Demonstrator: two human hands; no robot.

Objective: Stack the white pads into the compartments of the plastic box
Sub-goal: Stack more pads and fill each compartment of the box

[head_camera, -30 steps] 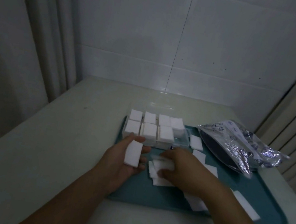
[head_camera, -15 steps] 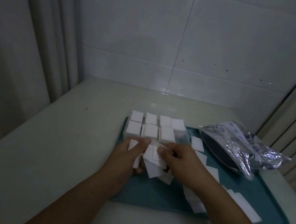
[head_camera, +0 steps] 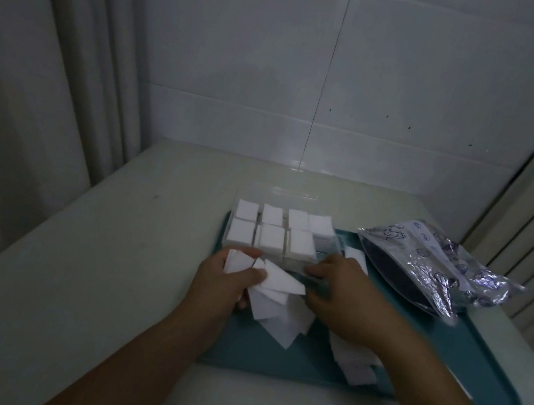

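Gathering step: left hand (head_camera: 225, 277) is gripping a fanned bunch of thin white square pads (head_camera: 273, 281) just in front of the clear plastic compartment box (head_camera: 279, 239). Right hand (head_camera: 338, 293) is hovering beside it, fingers curled; can't tell if holding anything. Next, likely: squaring the bunch, dropping it into the box's low near-right compartment.

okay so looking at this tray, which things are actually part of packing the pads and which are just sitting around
Part of the job:
- clear plastic compartment box, mostly filled
- fanned bunch of white square pads, gripped by the left hand
- loose white pads on the tray
- right hand

Just lying about:
- crinkled silver foil bag
- teal plastic tray
- pale table
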